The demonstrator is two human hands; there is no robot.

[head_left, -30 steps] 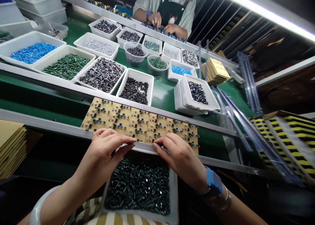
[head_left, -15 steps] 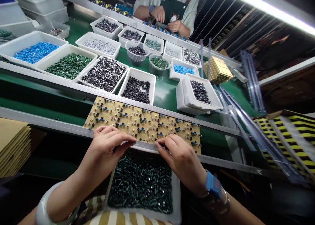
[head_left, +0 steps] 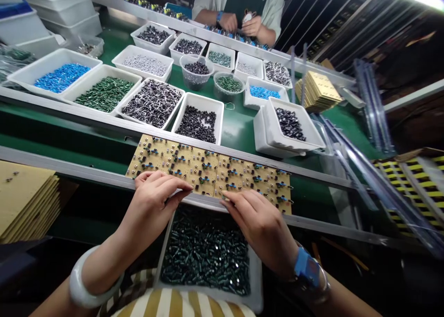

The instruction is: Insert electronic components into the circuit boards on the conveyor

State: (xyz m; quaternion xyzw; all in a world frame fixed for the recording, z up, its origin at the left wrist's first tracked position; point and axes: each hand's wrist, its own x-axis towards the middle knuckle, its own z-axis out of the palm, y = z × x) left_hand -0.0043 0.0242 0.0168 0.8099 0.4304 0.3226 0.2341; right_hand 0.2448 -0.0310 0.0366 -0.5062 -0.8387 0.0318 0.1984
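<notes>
Two joined tan circuit boards [head_left: 211, 171] lie on an aluminium rail [head_left: 79, 176], studded with rows of small black, blue and silver components. My left hand [head_left: 156, 199] rests at the boards' near edge, fingers pointing right. My right hand [head_left: 258, 226] mirrors it, fingertips on the same edge. Between the fingertips, anything small is hidden. Just below both hands sits a white tray [head_left: 255, 275] heaped with dark green cylindrical capacitors. A white bangle [head_left: 95, 280] circles my left wrist, and a blue watch [head_left: 307, 268] circles my right.
Beyond the rail, a green conveyor belt [head_left: 236, 127] carries several white trays [head_left: 222, 118] of components. A co-worker's hands [head_left: 241, 25] work at the far side. Stacked bare boards [head_left: 24, 201] lie at left; a yellow-and-black striped rack [head_left: 412, 187] stands at right.
The whole scene has slid rightward and slightly upward in view, so the head has moved. My hands remain at the boards' near edge. The co-worker's hands have moved closer together.
</notes>
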